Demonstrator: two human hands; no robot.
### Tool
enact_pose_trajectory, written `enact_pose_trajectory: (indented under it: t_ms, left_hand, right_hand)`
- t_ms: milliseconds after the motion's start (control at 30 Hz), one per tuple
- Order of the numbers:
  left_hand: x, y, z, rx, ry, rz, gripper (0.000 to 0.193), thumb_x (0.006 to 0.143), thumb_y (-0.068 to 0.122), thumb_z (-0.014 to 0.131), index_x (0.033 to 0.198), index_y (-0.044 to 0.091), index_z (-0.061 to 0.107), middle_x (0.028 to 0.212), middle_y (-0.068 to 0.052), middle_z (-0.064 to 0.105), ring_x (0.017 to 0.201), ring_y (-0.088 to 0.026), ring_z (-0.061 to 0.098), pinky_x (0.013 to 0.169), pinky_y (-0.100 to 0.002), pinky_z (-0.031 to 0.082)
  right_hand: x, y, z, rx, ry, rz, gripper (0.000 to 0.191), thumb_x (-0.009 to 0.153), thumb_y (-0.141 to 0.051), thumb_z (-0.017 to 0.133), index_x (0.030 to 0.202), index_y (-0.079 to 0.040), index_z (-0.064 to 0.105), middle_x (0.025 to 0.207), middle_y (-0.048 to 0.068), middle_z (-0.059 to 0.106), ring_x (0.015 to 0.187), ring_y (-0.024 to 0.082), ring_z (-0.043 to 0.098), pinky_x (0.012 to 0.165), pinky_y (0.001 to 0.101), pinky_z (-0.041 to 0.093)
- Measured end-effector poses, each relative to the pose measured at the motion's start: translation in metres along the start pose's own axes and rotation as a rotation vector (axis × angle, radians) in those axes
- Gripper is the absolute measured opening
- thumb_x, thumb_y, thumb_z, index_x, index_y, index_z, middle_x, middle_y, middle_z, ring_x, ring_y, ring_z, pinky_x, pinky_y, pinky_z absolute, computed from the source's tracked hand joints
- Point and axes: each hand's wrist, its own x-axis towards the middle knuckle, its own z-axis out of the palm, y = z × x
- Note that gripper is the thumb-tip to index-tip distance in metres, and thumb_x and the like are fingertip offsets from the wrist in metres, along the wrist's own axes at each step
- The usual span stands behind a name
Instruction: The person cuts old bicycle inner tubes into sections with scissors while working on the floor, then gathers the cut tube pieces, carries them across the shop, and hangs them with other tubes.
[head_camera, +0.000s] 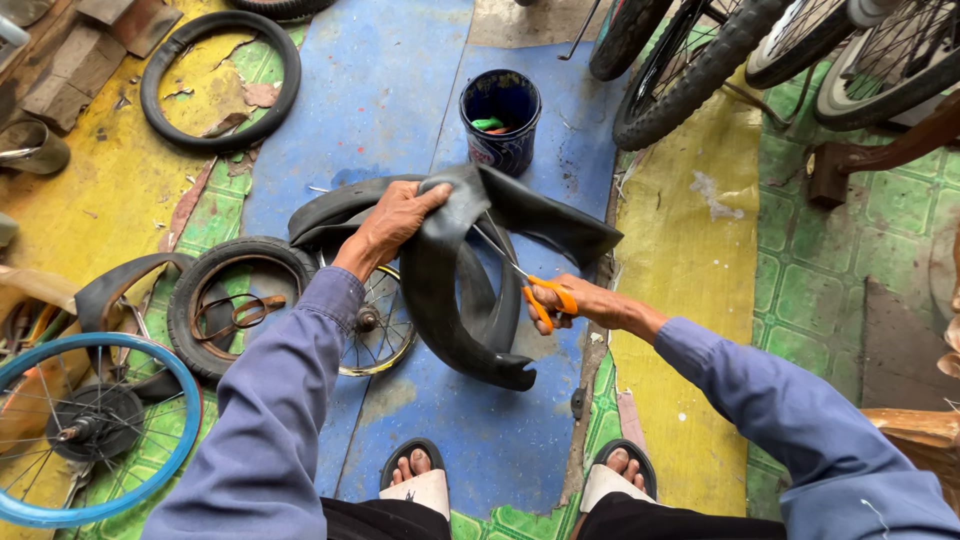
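My left hand (392, 222) grips the upper edge of a wide black rubber inner tube (455, 300) and holds it up in front of me. My right hand (580, 300) holds orange-handled scissors (535, 292), their blades reaching into the tube's fold near the top. The tube hangs in a loop, with its lower end above the blue floor patch. A small spoked wheel (380, 325) lies on the floor behind the tube, partly hidden by it.
A dark blue bucket (500, 120) with a green item inside stands ahead. A tyre ring (220, 80) lies at the far left, a small tyre (235, 305) and a blue-rimmed wheel (95, 430) at the near left. Bicycle wheels (700, 70) stand at the upper right. A wooden stool leg (870, 155) is at the right.
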Motion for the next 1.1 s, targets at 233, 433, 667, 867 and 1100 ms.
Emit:
enact_pose_trajectory:
  t_ms: [233, 433, 667, 867, 1100]
  left_hand:
    - [-0.009, 0.008, -0.002, 0.030, 0.008, -0.010, 0.029, 0.095, 0.027, 0.071, 0.105, 0.000, 0.077, 0.086, -0.002, 0.075, 0.071, -0.008, 0.065, 0.061, -0.026, 0.053]
    - [-0.014, 0.003, -0.014, -0.045, 0.077, 0.029, 0.028, 0.096, 0.028, 0.071, 0.106, 0.002, 0.076, 0.090, -0.001, 0.075, 0.073, -0.007, 0.065, 0.063, -0.025, 0.054]
    - [-0.017, 0.006, -0.006, 0.081, -0.090, -0.048, 0.033, 0.094, 0.030, 0.072, 0.109, 0.000, 0.076, 0.090, 0.000, 0.074, 0.075, -0.006, 0.065, 0.066, -0.024, 0.053]
    - [-0.026, 0.023, -0.004, 0.040, -0.098, -0.089, 0.031, 0.088, 0.027, 0.076, 0.109, 0.004, 0.076, 0.093, -0.001, 0.077, 0.078, -0.008, 0.070, 0.071, -0.025, 0.058]
    - [-0.030, 0.029, 0.002, 0.059, 0.016, -0.106, 0.031, 0.075, 0.017, 0.087, 0.099, 0.000, 0.078, 0.087, -0.007, 0.078, 0.072, -0.014, 0.072, 0.067, -0.029, 0.059]
  right_hand:
    - [0.016, -0.013, 0.010, 0.103, -0.136, -0.085, 0.069, 0.088, -0.079, 0.051, 0.098, -0.012, 0.062, 0.083, 0.000, 0.067, 0.073, 0.008, 0.053, 0.065, 0.0258, 0.043]
    - [0.008, -0.007, 0.017, 0.176, -0.122, -0.080, 0.068, 0.087, -0.078, 0.054, 0.103, -0.013, 0.061, 0.087, -0.001, 0.066, 0.081, 0.008, 0.053, 0.067, 0.0267, 0.041]
    - [0.016, -0.018, 0.017, 0.208, -0.058, -0.142, 0.066, 0.089, -0.078, 0.051, 0.103, -0.013, 0.060, 0.084, 0.002, 0.066, 0.078, 0.009, 0.054, 0.064, 0.0267, 0.041]
    - [0.034, -0.027, 0.025, 0.228, 0.064, -0.229, 0.052, 0.095, -0.060, 0.060, 0.088, -0.009, 0.063, 0.074, 0.001, 0.064, 0.061, 0.007, 0.044, 0.055, 0.0254, 0.034]
    - [0.033, -0.033, 0.033, -0.040, 0.271, -0.177, 0.045, 0.091, -0.051, 0.069, 0.075, -0.009, 0.067, 0.061, -0.002, 0.059, 0.058, 0.005, 0.049, 0.055, 0.0266, 0.035]
